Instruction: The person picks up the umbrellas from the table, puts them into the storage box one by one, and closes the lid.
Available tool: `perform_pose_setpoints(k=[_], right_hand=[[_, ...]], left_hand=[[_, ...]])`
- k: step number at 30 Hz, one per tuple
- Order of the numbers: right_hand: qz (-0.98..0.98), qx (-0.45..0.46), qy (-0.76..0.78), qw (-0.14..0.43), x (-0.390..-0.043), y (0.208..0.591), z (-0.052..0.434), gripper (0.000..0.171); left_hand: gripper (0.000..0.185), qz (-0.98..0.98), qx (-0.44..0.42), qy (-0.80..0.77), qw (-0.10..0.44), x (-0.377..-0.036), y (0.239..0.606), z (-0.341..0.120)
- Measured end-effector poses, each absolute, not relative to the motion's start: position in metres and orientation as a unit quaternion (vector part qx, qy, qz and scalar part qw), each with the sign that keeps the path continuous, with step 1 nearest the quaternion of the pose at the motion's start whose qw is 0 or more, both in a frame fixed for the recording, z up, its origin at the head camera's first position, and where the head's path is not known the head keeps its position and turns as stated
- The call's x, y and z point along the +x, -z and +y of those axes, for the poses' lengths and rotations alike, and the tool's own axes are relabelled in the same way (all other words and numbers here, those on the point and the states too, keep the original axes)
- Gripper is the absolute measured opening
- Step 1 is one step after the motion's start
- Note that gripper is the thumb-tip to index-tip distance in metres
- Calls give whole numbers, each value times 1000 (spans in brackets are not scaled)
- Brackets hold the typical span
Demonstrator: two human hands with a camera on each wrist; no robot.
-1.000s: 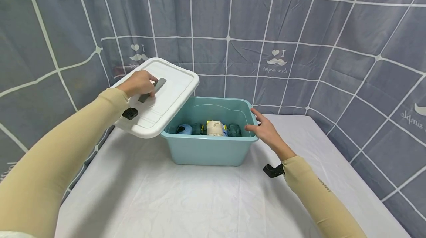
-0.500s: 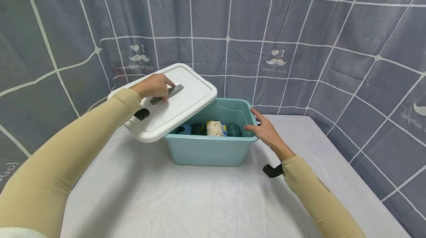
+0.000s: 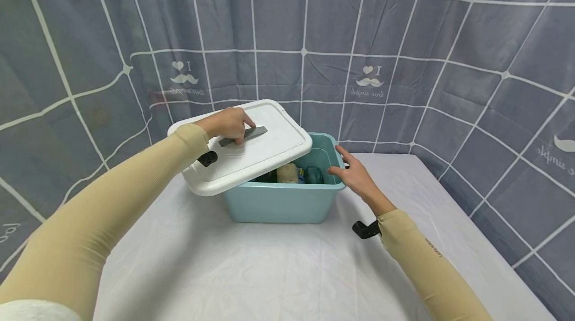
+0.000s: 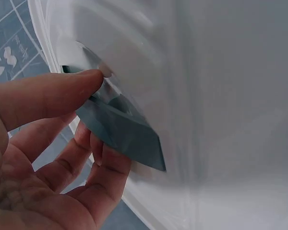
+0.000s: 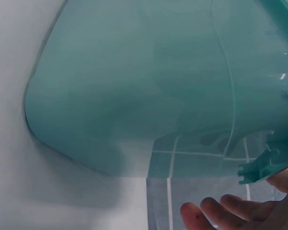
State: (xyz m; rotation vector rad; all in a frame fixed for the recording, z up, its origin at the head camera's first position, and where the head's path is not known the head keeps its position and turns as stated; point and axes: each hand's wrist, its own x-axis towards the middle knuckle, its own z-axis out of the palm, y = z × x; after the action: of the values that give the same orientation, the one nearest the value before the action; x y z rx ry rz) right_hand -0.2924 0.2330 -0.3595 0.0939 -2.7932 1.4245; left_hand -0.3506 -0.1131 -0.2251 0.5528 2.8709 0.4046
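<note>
My left hand (image 3: 226,124) holds a white lid (image 3: 280,134) by its grey strap handle (image 4: 122,132). In the left wrist view the thumb lies over the handle and the curled fingers are under it. The lid hangs tilted over the left part of a light teal storage box (image 3: 278,206), covering much of its opening. At the box's right end, my right hand (image 3: 357,181) holds the rim, thumb over the edge and other fingers outside. Inside the box show a cream bundle (image 3: 287,173) and a dark green bundle (image 3: 313,175); the left contents are hidden by the lid.
The box stands on a table covered with a white cloth (image 3: 287,271). Grey curtains with white grid lines (image 3: 386,26) hang behind and on both sides. A black wrist device (image 3: 366,229) sits below the right wrist.
My left hand has carried the lid to the right and lower, over the box, so less of the inside shows. The right hand stays at the rim and the box has not moved.
</note>
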Motion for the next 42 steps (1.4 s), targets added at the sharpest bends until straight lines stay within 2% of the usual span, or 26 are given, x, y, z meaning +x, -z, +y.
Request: perform_pose_setpoints(k=[9, 15, 23, 26, 34, 38, 42], right_hand=[[-891, 36, -453, 12, -291, 360, 234, 74], [-890, 38, -455, 20, -290, 362, 232, 69], [-895, 45, -443, 33, -290, 363, 233, 70], [-892, 52, -446, 42, -289, 363, 235, 66], [-904, 132, -391, 112, -290, 351, 234, 58], [-918, 169, -340, 113, -296, 341, 227, 61], [-934, 168, -301, 96, -302, 335, 223, 66]], left_hand=[[73, 964, 224, -104, 102, -350, 232, -95], [69, 958, 237, -95, 130, -348, 235, -86], [69, 953, 248, -93, 150, -347, 239, -79], [68, 951, 253, -93, 151, -347, 240, -77], [66, 948, 257, -103, 154, -348, 242, -71], [66, 947, 269, -104, 145, -345, 242, -68], [63, 941, 290, -104, 139, -342, 242, -65]])
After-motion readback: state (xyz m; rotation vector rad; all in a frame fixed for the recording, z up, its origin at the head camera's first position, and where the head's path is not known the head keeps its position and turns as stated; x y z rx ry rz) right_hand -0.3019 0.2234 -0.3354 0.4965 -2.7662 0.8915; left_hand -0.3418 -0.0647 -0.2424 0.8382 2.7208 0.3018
